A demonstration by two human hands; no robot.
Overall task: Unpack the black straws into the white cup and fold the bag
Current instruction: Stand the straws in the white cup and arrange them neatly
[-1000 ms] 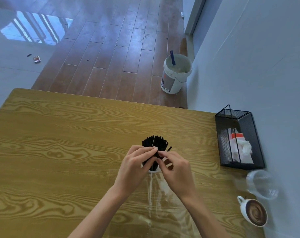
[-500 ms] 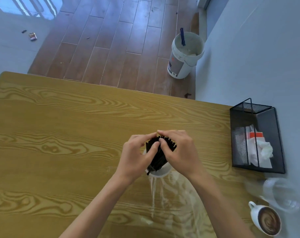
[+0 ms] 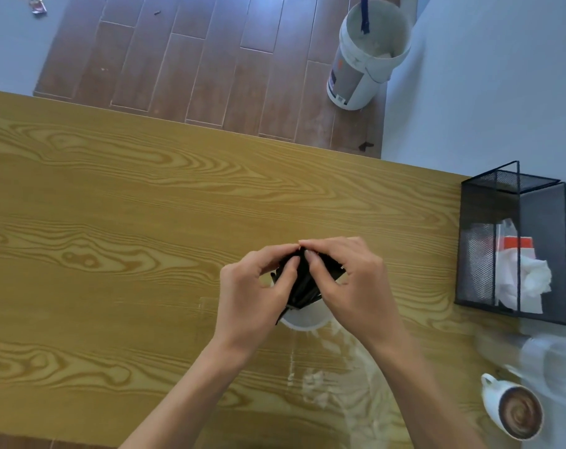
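1. The black straws (image 3: 302,288) are seen standing as a bundle in the white cup (image 3: 302,320), mid-table (image 3: 113,222).
2. The bundle's top is grasped from both sides by the left hand (image 3: 252,296) and the right hand (image 3: 356,286), fingers curled round it.
3. The clear bag (image 3: 343,384) is seen lying flat beside the cup, not yet folded.
4. Advice: straws should be gathered inward and eased down evenly, so the cup is not tipped.

A black mesh organiser (image 3: 515,244) sits at the wooden table's (image 3: 113,222) right edge, a latte mug (image 3: 515,411) nearer, a white bucket (image 3: 369,53) on the floor, perhaps paint-stained.
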